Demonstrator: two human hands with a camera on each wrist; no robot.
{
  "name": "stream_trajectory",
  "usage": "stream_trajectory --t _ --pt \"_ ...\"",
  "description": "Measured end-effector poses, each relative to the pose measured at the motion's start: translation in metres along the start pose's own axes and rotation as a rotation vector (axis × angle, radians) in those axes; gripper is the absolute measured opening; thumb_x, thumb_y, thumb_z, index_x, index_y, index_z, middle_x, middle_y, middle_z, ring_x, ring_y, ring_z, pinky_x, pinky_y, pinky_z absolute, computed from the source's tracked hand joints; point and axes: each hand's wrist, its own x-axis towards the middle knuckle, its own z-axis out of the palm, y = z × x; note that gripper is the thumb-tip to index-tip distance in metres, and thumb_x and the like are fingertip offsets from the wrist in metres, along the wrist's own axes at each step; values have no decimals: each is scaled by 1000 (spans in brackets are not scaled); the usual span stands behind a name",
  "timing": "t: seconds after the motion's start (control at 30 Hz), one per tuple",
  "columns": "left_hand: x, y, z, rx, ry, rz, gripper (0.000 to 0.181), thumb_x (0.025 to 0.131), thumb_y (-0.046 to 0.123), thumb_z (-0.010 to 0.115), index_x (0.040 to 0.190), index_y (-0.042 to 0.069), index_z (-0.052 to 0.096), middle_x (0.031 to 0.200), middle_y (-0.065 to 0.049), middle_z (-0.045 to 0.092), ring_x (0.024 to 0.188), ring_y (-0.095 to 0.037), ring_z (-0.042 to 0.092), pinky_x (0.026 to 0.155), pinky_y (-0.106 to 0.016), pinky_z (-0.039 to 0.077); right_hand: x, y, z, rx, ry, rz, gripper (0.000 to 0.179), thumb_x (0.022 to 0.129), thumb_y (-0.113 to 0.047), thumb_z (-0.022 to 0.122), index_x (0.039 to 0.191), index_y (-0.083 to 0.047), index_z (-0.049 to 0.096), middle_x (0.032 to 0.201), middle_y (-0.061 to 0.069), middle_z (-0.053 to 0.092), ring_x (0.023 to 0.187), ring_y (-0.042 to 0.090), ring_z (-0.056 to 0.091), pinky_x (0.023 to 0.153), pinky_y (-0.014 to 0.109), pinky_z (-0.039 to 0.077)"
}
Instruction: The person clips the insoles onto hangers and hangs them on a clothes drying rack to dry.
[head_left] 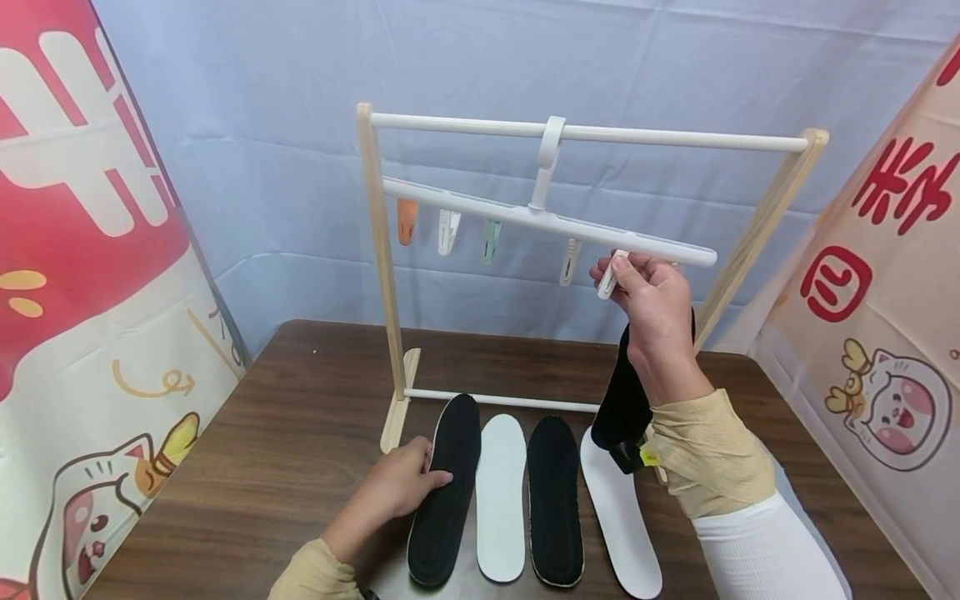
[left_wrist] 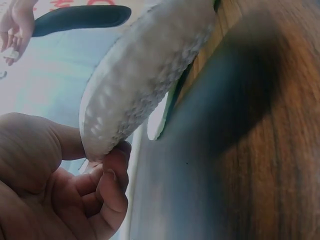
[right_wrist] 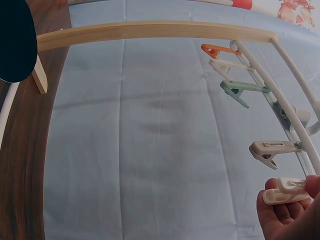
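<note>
Head view has the left hand (head_left: pixel 405 482) pinching a black insole (head_left: pixel 447 500) by its side edge, over the tabletop (head_left: pixel 285 433), while the right hand (head_left: pixel 662 300) pinches a white clip (head_left: pixel 611 279) under the hanger (head_left: pixel 630 239). The black insole looks light, soft and bendy, so its rim suits thumb and fingers; the white clip should be stiff, springy plastic, best squeezed at its tails.

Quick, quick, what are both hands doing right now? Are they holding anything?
Left hand: holding a black insole by its edge.
Right hand: pinching a white clip under the hanger.
</note>
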Motion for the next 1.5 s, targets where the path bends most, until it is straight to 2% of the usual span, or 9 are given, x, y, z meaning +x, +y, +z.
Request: stream_trajectory --t 0.3,0.73,0.93,1.17,1.37,1.5 --pt "-1 7 -2 -26 -8 19 35 92 29 76 85 13 46 68 2 43 58 -15 43 56 -30 35 0 1 0 1 0 1 22 103 -12 58 116 6 58 93 4 69 87 11 72 85 20 54" --pt "1 14 -1 -13 -4 56 35 92 30 76 87 13 46 68 2 44 58 -15 44 56 -30 36 -1 1 0 -7 1 -10 12 103 -12 58 108 -1 60 94 5 68 87 12 72 85 20 54" --pt "2 18 -2 -16 -4 67 33 92 30 76 88 12 48 68 2 45 58 -15 44 56 -29 36 -3 1 0 -8 6 -3 14 102 -13 59 109 -1 60 95 5 68 89 12 72 85 20 54" --pt "7 21 -2 -21 -10 82 32 93 30 74 89 14 48 66 4 44 56 -13 43 55 -28 35 -2 3 0 -11 11 0 25 103 -13 58 118 7 56 96 5 68 89 12 72 86 19 54" --pt "8 25 -3 -17 -14 85 32 93 31 74 89 13 48 65 4 43 57 -13 44 55 -28 36 -2 4 0 -12 6 -2 18 103 -13 58 112 2 59 96 5 68 89 12 72 86 19 54" --pt "11 29 -4 -19 -10 96 32 93 32 75 89 13 49 65 4 44 57 -13 45 56 -28 37 -2 4 0 -3 4 -4 20 103 -13 58 114 3 58 96 5 68 89 12 71 86 19 54"
